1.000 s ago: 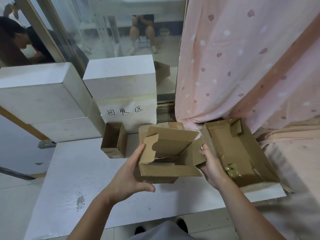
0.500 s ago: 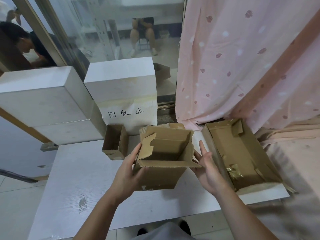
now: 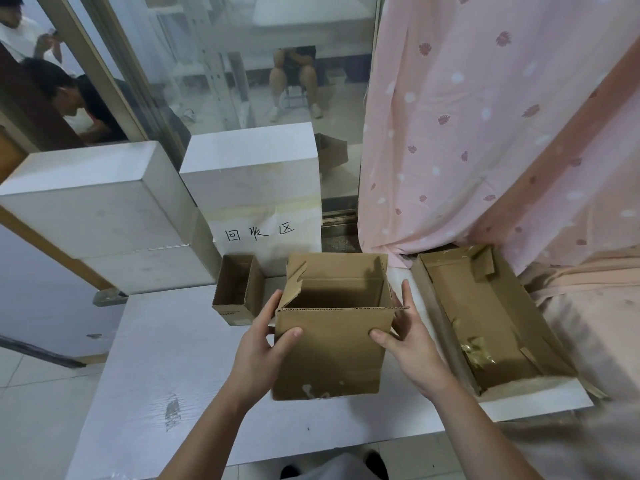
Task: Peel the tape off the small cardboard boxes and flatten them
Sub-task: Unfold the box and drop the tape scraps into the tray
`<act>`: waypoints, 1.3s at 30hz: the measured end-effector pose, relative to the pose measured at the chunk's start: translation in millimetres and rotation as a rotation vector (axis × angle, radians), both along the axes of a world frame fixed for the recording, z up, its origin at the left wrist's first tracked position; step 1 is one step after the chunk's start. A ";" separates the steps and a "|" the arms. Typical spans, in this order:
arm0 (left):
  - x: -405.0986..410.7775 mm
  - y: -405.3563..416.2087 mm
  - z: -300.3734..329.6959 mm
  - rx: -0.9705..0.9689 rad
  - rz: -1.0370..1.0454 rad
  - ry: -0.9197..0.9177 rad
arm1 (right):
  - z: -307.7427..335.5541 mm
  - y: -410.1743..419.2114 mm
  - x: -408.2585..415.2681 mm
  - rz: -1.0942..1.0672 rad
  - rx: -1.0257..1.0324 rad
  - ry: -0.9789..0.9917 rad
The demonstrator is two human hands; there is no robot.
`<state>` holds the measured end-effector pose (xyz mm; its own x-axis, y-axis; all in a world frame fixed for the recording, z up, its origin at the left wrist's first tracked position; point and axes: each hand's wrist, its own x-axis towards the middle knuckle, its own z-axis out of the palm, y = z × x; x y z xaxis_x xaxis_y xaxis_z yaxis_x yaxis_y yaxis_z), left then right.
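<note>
I've turned the open brown cardboard box (image 3: 332,344) upright above the white desk (image 3: 166,358), left hand (image 3: 258,355) and right hand (image 3: 410,348) gripping its sides; its flaps look free, so flattening comes next.

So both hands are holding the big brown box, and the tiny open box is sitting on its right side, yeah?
Not quite. The head view shows both hands, left hand and right hand, holding the big brown box, but the tiny open box sits on its left side. The long shallow box is on the right.
</note>
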<state>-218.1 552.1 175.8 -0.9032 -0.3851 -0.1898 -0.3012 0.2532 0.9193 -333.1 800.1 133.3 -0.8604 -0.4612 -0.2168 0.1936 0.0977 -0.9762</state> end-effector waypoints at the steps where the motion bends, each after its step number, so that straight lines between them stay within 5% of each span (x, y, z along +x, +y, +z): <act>1: -0.6 0.1 0.3 -0.003 0.019 0.011 | 1.9 -1.5 0.2 -0.022 0.012 0.004; 7: -2.9 -0.4 8.5 0.001 0.149 0.093 | 6.6 -11.3 3.2 -0.148 0.006 -0.033; 20: -6.0 -0.1 18.7 0.082 -0.101 0.066 | 11.3 -33.9 2.1 -0.358 0.047 -0.064; 26: -8.0 -9.8 26.8 0.100 -0.090 0.132 | 2.1 -36.7 2.2 -0.122 0.093 -0.027; 34: -7.7 -28.6 24.0 0.161 -0.069 0.127 | -24.6 -38.6 5.5 0.038 0.455 0.185; 39: 0.0 -50.6 24.0 0.223 -0.049 0.108 | -13.9 -31.1 1.1 -0.012 0.290 -0.030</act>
<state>-218.1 501.5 199.9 -0.9393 -0.2998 -0.1669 -0.1908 0.0524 0.9802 -332.0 768.9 119.4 -0.8568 -0.3658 -0.3633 0.2247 0.3692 -0.9018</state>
